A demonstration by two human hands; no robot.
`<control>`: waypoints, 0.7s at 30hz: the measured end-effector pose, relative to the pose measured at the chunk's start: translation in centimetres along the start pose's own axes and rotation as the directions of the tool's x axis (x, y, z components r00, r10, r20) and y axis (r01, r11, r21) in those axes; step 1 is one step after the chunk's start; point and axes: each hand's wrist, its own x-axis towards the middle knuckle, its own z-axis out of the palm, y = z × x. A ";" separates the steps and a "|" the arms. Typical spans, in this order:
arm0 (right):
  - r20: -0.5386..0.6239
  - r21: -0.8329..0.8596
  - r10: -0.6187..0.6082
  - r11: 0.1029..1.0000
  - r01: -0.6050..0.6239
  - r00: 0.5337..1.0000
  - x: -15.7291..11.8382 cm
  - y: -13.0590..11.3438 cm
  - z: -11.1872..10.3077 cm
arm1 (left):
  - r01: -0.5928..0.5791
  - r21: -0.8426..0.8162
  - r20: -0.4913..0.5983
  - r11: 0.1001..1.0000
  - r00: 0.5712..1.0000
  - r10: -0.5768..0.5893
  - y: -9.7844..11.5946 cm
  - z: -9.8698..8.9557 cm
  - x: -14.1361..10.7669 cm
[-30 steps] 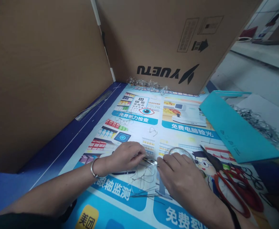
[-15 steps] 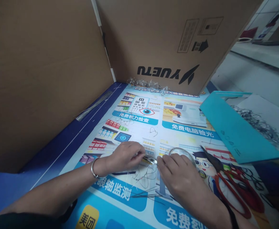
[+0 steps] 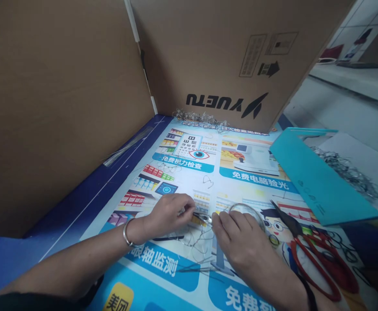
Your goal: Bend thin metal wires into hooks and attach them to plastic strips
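Note:
My right hand [image 3: 240, 237] is closed around a small pair of pliers [image 3: 204, 217], whose metal jaws point left toward my other hand. The fingers of my left hand [image 3: 172, 214] are pinched together at the tips of the jaws; a thin wire seems to be between them, but it is mostly hidden. Just below the jaws lies a loose tangle of thin bent wire [image 3: 193, 242] on the printed sheet. Several straight dark wire pieces [image 3: 195, 268] rest nearer to me. Behind my right hand a coil of wire [image 3: 245, 205] curves up.
Red-handled scissors [image 3: 315, 263] lie at the right. A teal box [image 3: 318, 181] holds a heap of wire pieces [image 3: 347, 170]. Cardboard walls [image 3: 208, 52] stand at the back and left, with clear-looking wire bits [image 3: 202, 117] along their foot. Straight wires [image 3: 127, 147] lie at left.
The hands and pliers stay nearly in place, with only a slight shift of the left fingers. The whole view has tilted a little.

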 end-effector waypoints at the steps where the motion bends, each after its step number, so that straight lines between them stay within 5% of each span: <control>1: -0.001 0.005 0.003 1.000 -0.003 1.000 0.0 0.1 0.1 | 0.021 -0.009 -0.007 1.000 1.000 -0.021 0.0 0.0 0.0; 7: 0.009 0.076 0.078 0.994 -0.078 0.997 0.1 0.5 0.2 | 0.229 -0.067 -0.063 0.971 0.971 -0.233 0.7 0.2 0.1; 14: -0.071 0.135 0.121 0.985 -0.110 0.990 1.5 0.6 -3.3 | 0.471 -0.226 -0.104 0.853 0.859 -0.501 1.0 -0.1 0.6; 21: 0.015 0.062 0.104 0.993 -0.105 0.994 2.9 -0.4 -4.4 | 0.427 -0.262 -0.135 0.866 0.872 -0.471 1.1 -0.3 0.4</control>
